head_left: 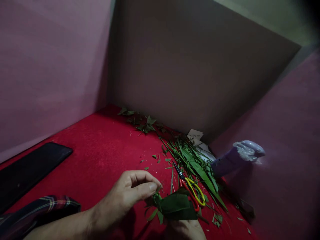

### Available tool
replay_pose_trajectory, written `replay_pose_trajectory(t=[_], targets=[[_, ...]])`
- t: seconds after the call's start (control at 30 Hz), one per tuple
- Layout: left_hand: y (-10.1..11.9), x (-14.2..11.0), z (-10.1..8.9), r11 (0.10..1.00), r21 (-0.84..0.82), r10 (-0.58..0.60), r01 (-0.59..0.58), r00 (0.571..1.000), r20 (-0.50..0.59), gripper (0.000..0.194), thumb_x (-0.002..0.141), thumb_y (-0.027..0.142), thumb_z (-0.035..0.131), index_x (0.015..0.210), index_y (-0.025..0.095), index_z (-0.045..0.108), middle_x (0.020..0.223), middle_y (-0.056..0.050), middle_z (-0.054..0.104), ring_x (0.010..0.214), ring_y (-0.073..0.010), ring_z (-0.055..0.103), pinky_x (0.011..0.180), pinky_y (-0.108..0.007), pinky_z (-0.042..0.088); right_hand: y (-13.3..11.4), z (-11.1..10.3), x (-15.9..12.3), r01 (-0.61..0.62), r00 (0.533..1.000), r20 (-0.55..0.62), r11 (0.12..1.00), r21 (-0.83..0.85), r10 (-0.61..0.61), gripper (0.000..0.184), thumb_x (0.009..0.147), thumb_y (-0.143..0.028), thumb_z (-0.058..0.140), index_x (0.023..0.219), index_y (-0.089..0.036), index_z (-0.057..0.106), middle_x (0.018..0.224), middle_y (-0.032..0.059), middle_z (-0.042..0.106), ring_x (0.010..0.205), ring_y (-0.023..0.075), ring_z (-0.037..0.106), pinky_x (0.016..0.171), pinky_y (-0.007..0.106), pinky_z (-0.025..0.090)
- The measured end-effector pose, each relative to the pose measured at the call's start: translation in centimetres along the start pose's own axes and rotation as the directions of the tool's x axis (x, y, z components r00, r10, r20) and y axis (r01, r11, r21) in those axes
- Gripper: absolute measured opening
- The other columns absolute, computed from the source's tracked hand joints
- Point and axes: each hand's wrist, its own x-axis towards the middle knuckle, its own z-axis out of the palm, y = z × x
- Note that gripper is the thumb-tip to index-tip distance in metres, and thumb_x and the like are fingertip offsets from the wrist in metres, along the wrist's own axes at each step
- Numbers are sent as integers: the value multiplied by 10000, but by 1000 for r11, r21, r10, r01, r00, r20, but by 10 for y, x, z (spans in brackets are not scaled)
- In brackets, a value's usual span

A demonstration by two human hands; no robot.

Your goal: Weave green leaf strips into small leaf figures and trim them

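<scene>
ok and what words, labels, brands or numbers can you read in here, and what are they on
No text can be read with certainty.
Small pale card by the far wall: dark marks, too small and blurred to read.
Purple bag: possible faint marks, too dim to make out.
Scissors: no legible marking.

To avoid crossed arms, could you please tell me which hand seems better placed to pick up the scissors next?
Probably the right hand: it lies nearer the scissors, whose handles extend toward it. The left hand is farther off, its fingers at the bunched end of the green leaves.
</scene>
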Motion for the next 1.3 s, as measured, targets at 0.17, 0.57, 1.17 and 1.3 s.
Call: replay_pose_trajectory(t=[0.17, 0.57, 1.17, 1.3], targets=[[-2, -1, 1, 997, -74, -30, 29, 1000, -5, 150, 698, 277, 646, 697, 129, 623, 638, -6, 585, 636, -142, 510, 641, -277, 404, 0, 1, 0, -9, 1000, -9, 998, 63, 9, 346, 435, -290, 867, 658, -183, 626, 556, 12, 608, 540, 159, 554, 591, 319, 437], [-8, 0, 0, 991, -124, 47, -49, 999, -15, 160, 760, 297, 629, 710, 148, 597, 653, 7, 578, 632, -120, 515, 636, -251, 400, 2, -4, 3, -138, 988, 90, 984, 113, 128, 320, 446, -301, 845, 640, -186, 617, 566, 25, 614, 527, 157, 546, 518, 280, 412], [-11, 1, -3, 969, -199, 169, -146, 980, 102, 55, 667, 238, 746, 699, 193, 744, 730, -8, 632, 686, -124, 581, 647, -224, 436, -6, -3, 2, -198, 968, 172, 977, 80, 182, 363, 457, -304, 843, 695, -153, 616, 510, -25, 553, 420, 80, 452, 430, 201, 329], [-12, 3, -2, 974, -169, 167, -154, 984, 67, 77, 643, 270, 764, 663, 199, 745, 692, -4, 622, 650, -115, 563, 616, -217, 427, -7, -8, 1, -286, 933, 246, 957, 57, 264, 337, 496, -299, 823, 700, -136, 610, 437, -66, 503, 313, 20, 307, 365, 165, 246]])
